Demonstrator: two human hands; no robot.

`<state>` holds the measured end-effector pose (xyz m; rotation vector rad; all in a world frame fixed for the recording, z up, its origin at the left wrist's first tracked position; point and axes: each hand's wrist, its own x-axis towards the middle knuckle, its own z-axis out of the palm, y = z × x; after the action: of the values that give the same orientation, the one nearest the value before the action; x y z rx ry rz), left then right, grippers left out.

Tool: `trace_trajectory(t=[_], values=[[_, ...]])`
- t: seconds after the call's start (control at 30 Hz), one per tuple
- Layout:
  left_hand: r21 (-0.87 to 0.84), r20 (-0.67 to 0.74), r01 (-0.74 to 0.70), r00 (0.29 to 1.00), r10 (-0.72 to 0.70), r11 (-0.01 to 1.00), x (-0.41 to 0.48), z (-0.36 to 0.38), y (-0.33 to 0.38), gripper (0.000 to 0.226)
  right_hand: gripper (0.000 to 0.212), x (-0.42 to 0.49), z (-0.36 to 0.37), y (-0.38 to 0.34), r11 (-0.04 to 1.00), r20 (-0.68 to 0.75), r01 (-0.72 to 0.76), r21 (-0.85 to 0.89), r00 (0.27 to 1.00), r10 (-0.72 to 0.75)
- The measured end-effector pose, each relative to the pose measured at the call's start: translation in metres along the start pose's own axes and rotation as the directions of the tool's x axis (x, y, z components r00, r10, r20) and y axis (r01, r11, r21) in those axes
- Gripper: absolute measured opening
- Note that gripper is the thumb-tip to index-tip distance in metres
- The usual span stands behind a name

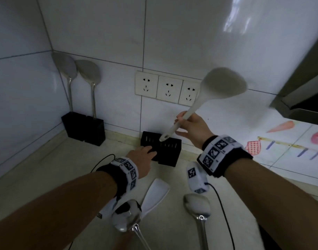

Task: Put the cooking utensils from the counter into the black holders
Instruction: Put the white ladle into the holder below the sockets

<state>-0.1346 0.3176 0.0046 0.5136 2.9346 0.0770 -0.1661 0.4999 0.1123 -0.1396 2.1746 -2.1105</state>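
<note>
Two hands share the job: the right hand (191, 128) is clenched around the handle of a white plastic ladle (207, 98), bowl up and tilted right, its handle tip just above the slotted black holder (168, 150). The left hand (143, 158) rests, fingers loosely spread, against that holder's front on the pale worktop (64, 159). The ladle's long axis slants down-left toward the opening, so lowering along it looks next.

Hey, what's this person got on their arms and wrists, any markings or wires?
Both forearms are bare, with no sleeves. The left hand and right hand each have a black wristband ringed with white blocks printed with black square marker patterns. A thin black cable trails from a marked white block under the right wrist.
</note>
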Motion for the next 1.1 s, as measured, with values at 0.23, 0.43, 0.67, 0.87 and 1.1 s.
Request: trace_trajectory(t=[0.23, 0.43, 0.67, 0.87, 1.1], values=[[-0.019, 0.061, 0.206, 0.977, -0.205, 0.978, 0.045, 0.007, -0.023, 0.062, 0.006, 0.070, 0.035, 0.010, 0.973, 0.068, 0.072, -0.219, 0.996, -0.058], [-0.033, 0.068, 0.157, 0.986, -0.154, 0.987, 0.067, 0.018, -0.036, 0.059, 0.010, 0.094, 0.045, 0.044, 0.977, 0.076, 0.007, -0.212, 0.997, 0.010], [-0.035, 0.081, 0.138, 0.988, -0.135, 0.990, 0.077, 0.018, -0.034, 0.055, 0.022, 0.118, 0.054, 0.091, 0.919, 0.104, -0.097, -0.381, 0.984, 0.147], [-0.030, 0.120, 0.116, 0.986, -0.111, 0.993, 0.064, 0.004, -0.035, 0.052, 0.036, 0.136, 0.061, 0.107, 0.881, 0.114, -0.190, -0.432, 0.958, 0.263], [-0.086, 0.184, 0.115, 0.978, -0.098, 0.990, 0.062, -0.003, -0.035, 0.052, 0.040, 0.145, 0.078, 0.097, 0.799, 0.133, -0.073, -0.597, 0.973, 0.189]])
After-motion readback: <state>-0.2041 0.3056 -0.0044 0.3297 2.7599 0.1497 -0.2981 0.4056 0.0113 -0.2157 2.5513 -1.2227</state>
